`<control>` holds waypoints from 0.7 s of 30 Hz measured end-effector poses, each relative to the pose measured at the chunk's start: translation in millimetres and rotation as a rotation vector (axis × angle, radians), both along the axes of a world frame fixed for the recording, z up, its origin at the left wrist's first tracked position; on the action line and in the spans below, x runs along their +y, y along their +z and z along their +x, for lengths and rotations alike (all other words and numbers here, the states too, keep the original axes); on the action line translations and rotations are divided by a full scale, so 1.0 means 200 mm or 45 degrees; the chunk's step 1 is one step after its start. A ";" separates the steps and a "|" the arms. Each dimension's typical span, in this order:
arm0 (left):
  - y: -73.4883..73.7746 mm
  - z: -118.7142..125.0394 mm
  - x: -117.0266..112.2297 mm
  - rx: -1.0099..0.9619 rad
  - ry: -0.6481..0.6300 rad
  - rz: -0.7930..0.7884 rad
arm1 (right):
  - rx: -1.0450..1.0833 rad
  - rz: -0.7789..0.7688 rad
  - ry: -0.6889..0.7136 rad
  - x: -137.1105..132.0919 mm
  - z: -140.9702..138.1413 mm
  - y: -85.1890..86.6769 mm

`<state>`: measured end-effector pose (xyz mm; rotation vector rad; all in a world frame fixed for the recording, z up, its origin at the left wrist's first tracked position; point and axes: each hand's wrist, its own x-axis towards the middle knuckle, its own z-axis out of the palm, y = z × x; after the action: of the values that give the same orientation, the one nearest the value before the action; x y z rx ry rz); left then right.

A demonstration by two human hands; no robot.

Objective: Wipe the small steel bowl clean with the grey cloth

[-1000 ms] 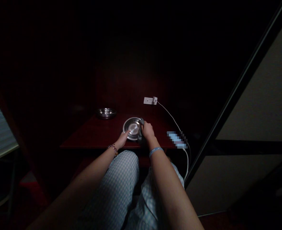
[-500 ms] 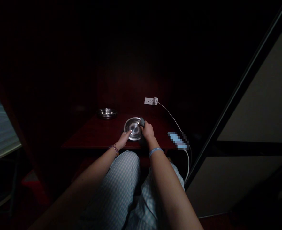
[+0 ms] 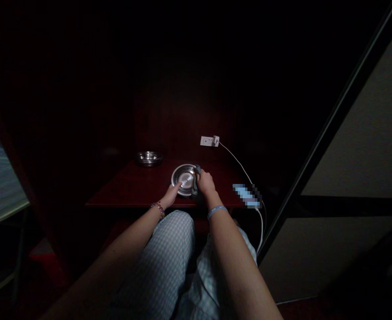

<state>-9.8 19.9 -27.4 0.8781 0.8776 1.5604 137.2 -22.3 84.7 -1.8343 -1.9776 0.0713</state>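
Sitting at a flat, dark-red wooden worktop (image 3: 116,194). Holding a round, silver metal bowl (image 3: 187,177) over its front part, nearer than stacked, shallow silver bowls (image 3: 148,159) at back left. Clamping the left rim in the fingers of the left hand (image 3: 172,195). Squeezing a crumpled, dark-grey cloth (image 3: 198,169) at the right rim in those of the right hand (image 3: 206,182).

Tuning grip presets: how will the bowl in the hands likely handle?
The bowl has a metallic sheen, so it's probably stiff. Its shiny surface may slip under the left hand. Its round rim could let it roll if stood on edge.
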 end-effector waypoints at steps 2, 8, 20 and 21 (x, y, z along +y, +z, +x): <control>0.00 0.00 0.00 0.008 -0.007 0.004 | -0.002 0.005 0.005 0.00 0.00 0.00; 0.00 0.00 -0.01 0.001 -0.022 0.051 | 0.009 0.006 -0.005 -0.01 0.00 0.00; 0.01 0.01 -0.02 0.001 -0.014 0.096 | 0.063 0.025 -0.029 0.00 0.00 -0.02; 0.01 0.01 -0.02 0.001 -0.013 0.095 | 0.064 0.028 -0.028 0.00 0.00 -0.01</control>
<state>-8.0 15.9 -25.3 0.9353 0.8187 1.5929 136.4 -22.3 81.7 -1.8220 -1.9166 0.0873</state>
